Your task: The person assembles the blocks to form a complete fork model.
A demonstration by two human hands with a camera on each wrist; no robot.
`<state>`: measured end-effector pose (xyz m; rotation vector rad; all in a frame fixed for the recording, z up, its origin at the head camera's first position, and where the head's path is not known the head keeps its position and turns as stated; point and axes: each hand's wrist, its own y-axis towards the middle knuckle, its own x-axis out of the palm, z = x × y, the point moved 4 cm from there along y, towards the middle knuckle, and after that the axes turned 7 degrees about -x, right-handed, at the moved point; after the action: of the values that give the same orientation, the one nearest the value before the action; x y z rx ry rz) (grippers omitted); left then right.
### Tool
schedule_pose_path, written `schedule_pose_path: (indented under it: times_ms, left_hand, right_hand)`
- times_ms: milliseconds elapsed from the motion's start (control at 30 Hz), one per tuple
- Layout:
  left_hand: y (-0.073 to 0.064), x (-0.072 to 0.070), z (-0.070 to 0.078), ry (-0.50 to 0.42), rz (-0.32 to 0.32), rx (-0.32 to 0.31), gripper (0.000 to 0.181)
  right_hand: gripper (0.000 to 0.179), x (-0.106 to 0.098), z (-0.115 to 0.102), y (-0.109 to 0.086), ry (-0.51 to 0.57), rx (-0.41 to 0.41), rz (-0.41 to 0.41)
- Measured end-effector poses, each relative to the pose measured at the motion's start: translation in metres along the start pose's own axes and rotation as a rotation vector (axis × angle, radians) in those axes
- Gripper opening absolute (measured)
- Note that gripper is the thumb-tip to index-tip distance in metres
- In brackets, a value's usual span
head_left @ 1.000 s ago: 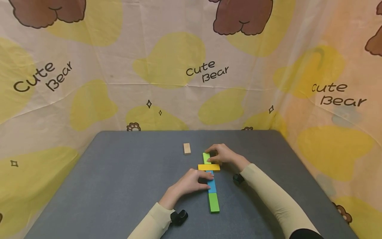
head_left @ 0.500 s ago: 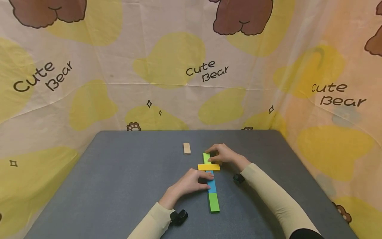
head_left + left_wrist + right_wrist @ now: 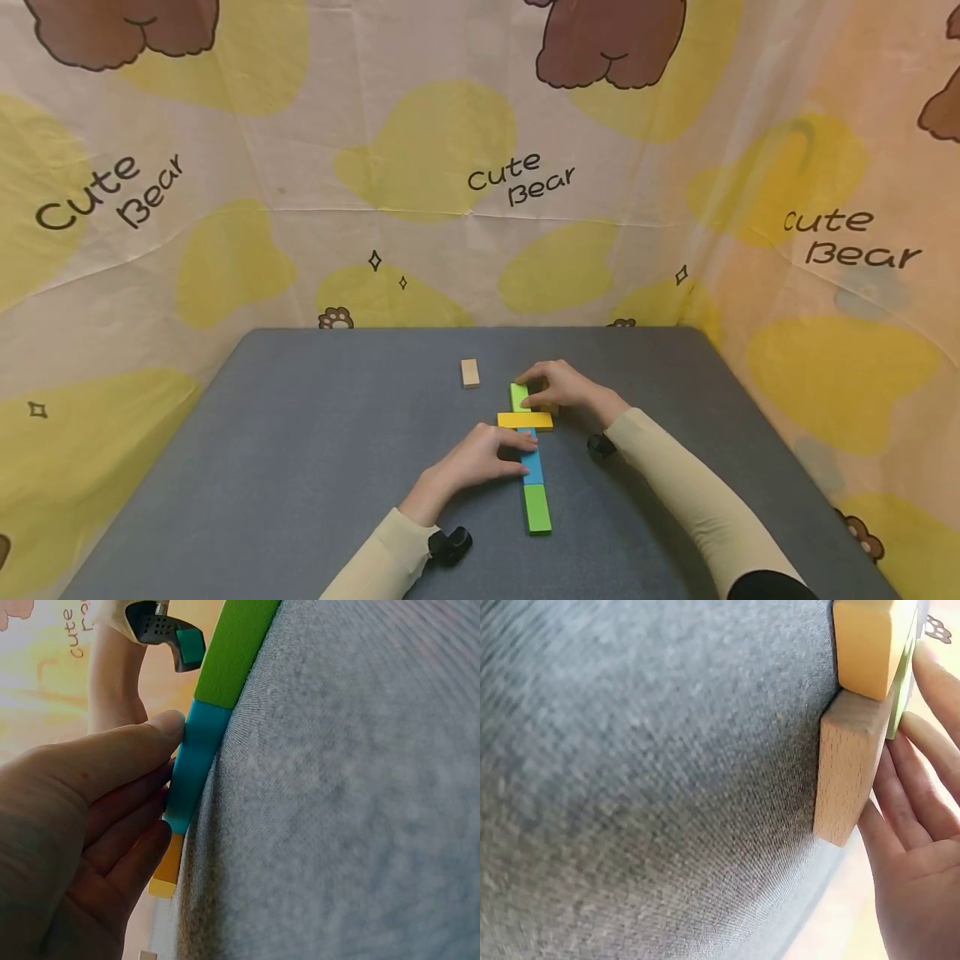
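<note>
A row of flat rectangular blocks lies in the middle of the table. My left hand [image 3: 474, 457] holds the blue block [image 3: 532, 468], thumb at its near end and fingers toward its far end. Against that near end lies a green block [image 3: 537, 509]. A yellow block [image 3: 525, 420] sits crosswise at the blue block's far end. Beyond it my right hand [image 3: 562, 387] pinches a light green block [image 3: 519, 397] between thumb and finger. In the right wrist view, a plain wooden block [image 3: 846, 769] touches the yellow block, beneath the right palm; the hand mostly hides it from the head view.
Another plain wooden block [image 3: 469, 373] lies apart, left of the row toward the back. The grey table [image 3: 315, 450] ends at a patterned cloth [image 3: 420, 150] hanging behind and at the sides. Each wrist wears a dark camera.
</note>
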<state>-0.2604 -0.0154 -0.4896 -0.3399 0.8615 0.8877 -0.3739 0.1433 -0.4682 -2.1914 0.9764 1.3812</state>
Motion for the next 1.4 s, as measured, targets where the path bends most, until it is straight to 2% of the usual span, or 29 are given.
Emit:
schedule_pose_path:
  times_ms: [200, 467, 1033, 1400]
  left_hand:
    - [0.0005, 0.0001, -0.0005, 0.004, 0.0, 0.004, 0.038]
    - [-0.0014, -0.0004, 0.0016, -0.015, -0.008, 0.001, 0.038]
    - [-0.001, -0.0007, 0.0003, -0.007, -0.002, 0.002, 0.039]
    - [-0.0012, -0.0004, -0.0002, -0.003, -0.003, 0.006, 0.038]
  right_hand:
    - [0.048, 0.0025, 0.0009, 0.0015, 0.037, -0.01, 0.011]
    - [0.047, 0.0044, 0.0049, 0.0024, 0.015, -0.038, 0.009]
    - [0.047, 0.0022, 0.003, 0.0005, 0.003, -0.009, 0.011]
    - [0.047, 0.0021, 0.0037, -0.0006, 0.002, -0.019, 0.02]
